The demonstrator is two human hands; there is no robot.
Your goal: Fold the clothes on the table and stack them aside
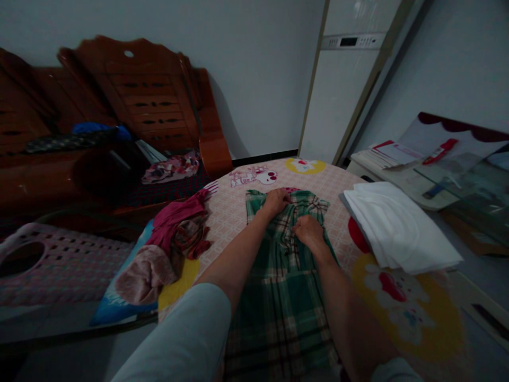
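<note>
A green plaid dress (278, 302) lies lengthwise on the round table, its top end away from me and its lower part running toward me. My left hand (277, 201) is at the top, by the neckline, its bent fingers gripping the fabric. Slightly lower and to the right, my right hand (309, 231) is closed on the front of the bodice, where the cloth is bunched into creases. A bit of pink patterned cloth shows just beyond my left fingers. Both fingertips are partly hidden.
The table has a pink patterned tablecloth (226, 212). A folded white sheet-like item (401, 228) lies at the right. Crumpled magenta clothing (178, 217) and a fuzzy pinkish item (145, 273) sit at the left edge. Beyond are a pink basket (71, 265) and a wooden bench (147, 101).
</note>
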